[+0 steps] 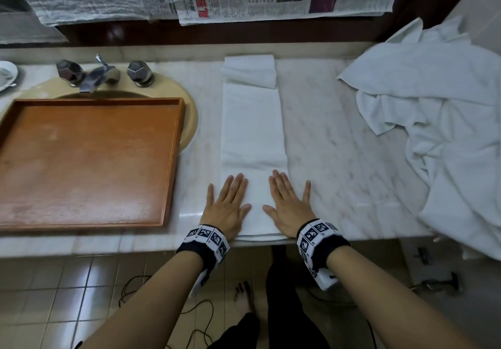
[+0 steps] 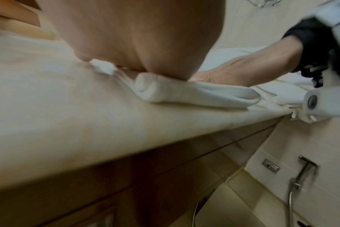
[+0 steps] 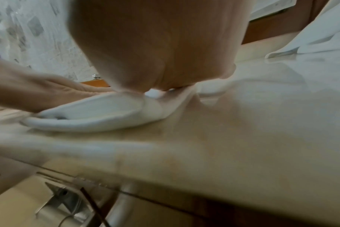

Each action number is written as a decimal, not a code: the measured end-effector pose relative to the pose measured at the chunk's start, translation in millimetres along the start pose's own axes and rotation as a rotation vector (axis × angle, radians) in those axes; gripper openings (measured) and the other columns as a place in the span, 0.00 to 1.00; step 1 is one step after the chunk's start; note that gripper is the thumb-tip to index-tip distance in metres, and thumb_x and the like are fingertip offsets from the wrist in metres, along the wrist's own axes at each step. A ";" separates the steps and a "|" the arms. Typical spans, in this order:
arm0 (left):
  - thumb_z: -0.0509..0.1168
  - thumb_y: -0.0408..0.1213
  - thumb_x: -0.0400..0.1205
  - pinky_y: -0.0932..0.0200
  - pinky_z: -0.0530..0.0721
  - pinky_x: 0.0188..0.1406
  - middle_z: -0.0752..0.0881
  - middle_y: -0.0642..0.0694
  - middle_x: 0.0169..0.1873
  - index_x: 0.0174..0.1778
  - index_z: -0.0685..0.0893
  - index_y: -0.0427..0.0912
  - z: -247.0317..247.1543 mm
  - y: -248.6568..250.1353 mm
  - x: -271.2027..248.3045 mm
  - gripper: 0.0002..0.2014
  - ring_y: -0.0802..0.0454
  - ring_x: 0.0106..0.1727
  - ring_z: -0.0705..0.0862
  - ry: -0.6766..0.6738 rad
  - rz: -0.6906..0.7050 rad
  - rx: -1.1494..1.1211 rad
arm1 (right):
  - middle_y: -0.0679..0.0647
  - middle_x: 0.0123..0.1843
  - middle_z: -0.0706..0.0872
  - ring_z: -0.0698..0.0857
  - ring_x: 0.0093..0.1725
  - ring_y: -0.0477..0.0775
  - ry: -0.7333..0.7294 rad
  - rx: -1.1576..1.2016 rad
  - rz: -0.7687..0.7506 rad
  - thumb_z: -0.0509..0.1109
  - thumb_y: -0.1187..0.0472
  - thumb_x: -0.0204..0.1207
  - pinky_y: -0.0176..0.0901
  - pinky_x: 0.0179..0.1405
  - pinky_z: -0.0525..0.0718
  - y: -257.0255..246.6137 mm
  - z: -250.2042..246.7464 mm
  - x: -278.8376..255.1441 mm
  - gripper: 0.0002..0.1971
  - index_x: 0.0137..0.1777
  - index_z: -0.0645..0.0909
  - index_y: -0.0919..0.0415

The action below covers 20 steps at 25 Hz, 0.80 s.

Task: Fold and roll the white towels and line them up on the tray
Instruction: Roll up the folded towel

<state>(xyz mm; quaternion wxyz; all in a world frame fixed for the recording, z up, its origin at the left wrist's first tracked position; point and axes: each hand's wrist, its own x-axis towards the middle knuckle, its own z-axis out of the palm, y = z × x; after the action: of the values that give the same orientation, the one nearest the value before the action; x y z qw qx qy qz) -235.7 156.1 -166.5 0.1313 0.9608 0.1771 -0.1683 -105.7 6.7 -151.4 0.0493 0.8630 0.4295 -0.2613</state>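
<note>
Marble table carries a folded towel running fwd from both hands. Left hand & right hand lie flat, fingers straight, pressing its near end. Tray sits left of the left hand, unfolded towels right of the right hand. Best to roll w/ even pressure, edges aligned.

The folded towel is showing plain white; the tray at nine o'clock is glowing orange-brown; the desk is showing pale veined marble; the wristbands are wearing black-and-white square-coded patterns; the heaped towels at three o'clock are looking bluish white.
</note>
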 end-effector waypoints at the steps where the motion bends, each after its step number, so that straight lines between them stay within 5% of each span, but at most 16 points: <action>1: 0.11 0.65 0.71 0.37 0.33 0.80 0.29 0.56 0.82 0.82 0.30 0.51 -4.3 -1.8 8.7 0.43 0.56 0.82 0.30 -0.002 -0.007 0.010 | 0.47 0.82 0.22 0.26 0.81 0.45 -0.005 -0.005 -0.011 0.41 0.37 0.84 0.79 0.74 0.32 2.7 -5.0 8.5 0.39 0.83 0.28 0.57; 6: 0.23 0.73 0.72 0.32 0.33 0.79 0.26 0.57 0.80 0.78 0.25 0.55 -28.5 -17.8 47.3 0.42 0.56 0.82 0.29 -0.047 0.003 0.029 | 0.48 0.81 0.21 0.24 0.80 0.46 -0.042 -0.040 -0.073 0.48 0.21 0.70 0.83 0.70 0.30 21.1 -30.2 41.5 0.56 0.82 0.26 0.57; 11: 0.34 0.86 0.60 0.28 0.34 0.78 0.23 0.53 0.79 0.79 0.23 0.51 -36.2 -35.2 46.2 0.59 0.53 0.82 0.27 -0.114 0.104 0.175 | 0.47 0.80 0.17 0.21 0.79 0.46 -0.088 -0.094 -0.157 0.55 0.13 0.51 0.83 0.70 0.29 36.0 -34.6 41.3 0.72 0.81 0.22 0.56; 20: 0.49 0.88 0.57 0.29 0.32 0.78 0.24 0.50 0.80 0.81 0.26 0.46 -40.3 -32.6 21.9 0.69 0.50 0.82 0.27 -0.178 0.134 0.240 | 0.49 0.80 0.18 0.21 0.79 0.48 -0.129 -0.157 -0.207 0.57 0.13 0.50 0.83 0.69 0.27 38.2 -24.6 15.2 0.74 0.81 0.23 0.58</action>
<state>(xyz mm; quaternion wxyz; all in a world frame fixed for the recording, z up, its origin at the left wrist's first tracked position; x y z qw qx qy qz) -217.9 204.7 -144.3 0.0415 0.9605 0.0790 -0.2636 -58.8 1.3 -143.1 0.1168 0.7891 0.5312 -0.2856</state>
